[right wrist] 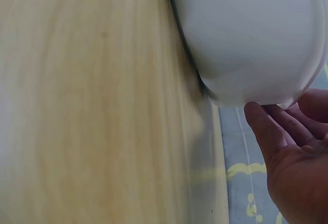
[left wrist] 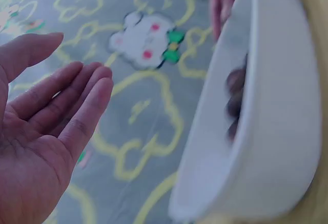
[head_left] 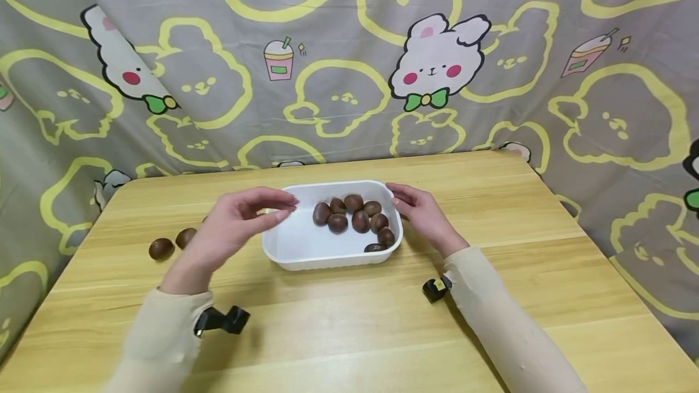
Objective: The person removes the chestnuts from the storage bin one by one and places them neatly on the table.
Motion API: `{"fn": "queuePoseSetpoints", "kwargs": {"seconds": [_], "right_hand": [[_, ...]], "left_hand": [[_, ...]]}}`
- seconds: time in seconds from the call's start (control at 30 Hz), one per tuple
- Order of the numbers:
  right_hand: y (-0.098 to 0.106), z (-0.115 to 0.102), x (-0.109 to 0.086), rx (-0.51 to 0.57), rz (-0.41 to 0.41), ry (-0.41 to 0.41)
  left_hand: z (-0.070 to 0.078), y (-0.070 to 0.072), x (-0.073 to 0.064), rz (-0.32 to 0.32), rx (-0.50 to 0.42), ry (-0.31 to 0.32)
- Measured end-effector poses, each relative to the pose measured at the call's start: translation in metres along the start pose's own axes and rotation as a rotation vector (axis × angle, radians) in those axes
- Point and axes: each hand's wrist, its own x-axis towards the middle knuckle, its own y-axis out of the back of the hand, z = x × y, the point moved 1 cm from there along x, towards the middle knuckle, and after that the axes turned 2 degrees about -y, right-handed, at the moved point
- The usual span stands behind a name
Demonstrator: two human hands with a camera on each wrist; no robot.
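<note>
A white oblong plastic container (head_left: 322, 262) stands on the table. Several glossy dark brown rounded things that look like chestnuts (head_left: 337, 223) lie in it, mostly toward its right side. My left hand (head_left: 232, 223) hovers by the container's left end, fingers extended and thumb apart, with nothing in it; the left wrist view shows its bare palm. Against the container's right end, my right hand (head_left: 422, 211) rests its fingertips on the outer wall, thumb near the rim. In the right wrist view its fingers (right wrist: 264, 131) are fairly straight along that wall.
More of the same brown things, including a chestnut-like one (head_left: 161, 249), lie on the wooden table (head_left: 349, 332) left of the container, partly behind my left hand. A patterned grey curtain (head_left: 338, 35) hangs behind the table and at its sides.
</note>
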Motion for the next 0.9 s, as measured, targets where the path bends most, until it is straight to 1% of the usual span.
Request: {"fn": "queuePoseSetpoints", "kwargs": {"seconds": [0.1, 0.23, 0.33, 0.4, 0.53, 0.6, 0.73, 0.83, 0.9], "right_hand": [[0.001, 0.0, -0.001, 0.009, -0.009, -0.003], [0.001, 0.001, -0.001, 0.017, -0.015, 0.001], [0.001, 0.001, 0.0, 0.02, -0.013, -0.003], [0.001, 0.001, 0.0, 0.021, -0.008, -0.006], [0.0, 0.0, 0.0, 0.013, -0.01, -0.003], [-0.001, -0.001, 0.0, 0.009, -0.014, -0.001], [0.0, -0.001, 0.0, -0.004, -0.016, 0.002], [0.001, 0.0, -0.001, -0.008, -0.014, 0.001], [0.002, -0.001, -0.001, -0.005, -0.011, -0.002]], "left_hand": [[-0.006, -0.024, 0.015, -0.076, -0.048, -0.005], [-0.014, -0.054, 0.033, -0.148, -0.062, 0.004], [-0.02, -0.071, 0.043, -0.19, -0.069, 0.012], [-0.024, -0.079, 0.049, -0.218, -0.072, 0.021], [-0.031, -0.089, 0.055, -0.244, -0.056, 0.044], [-0.033, -0.092, 0.057, -0.251, -0.03, 0.059], [-0.037, -0.098, 0.062, -0.294, 0.073, 0.089], [-0.039, -0.105, 0.066, -0.339, 0.163, 0.087], [-0.04, -0.109, 0.069, -0.356, 0.208, 0.09]]}}
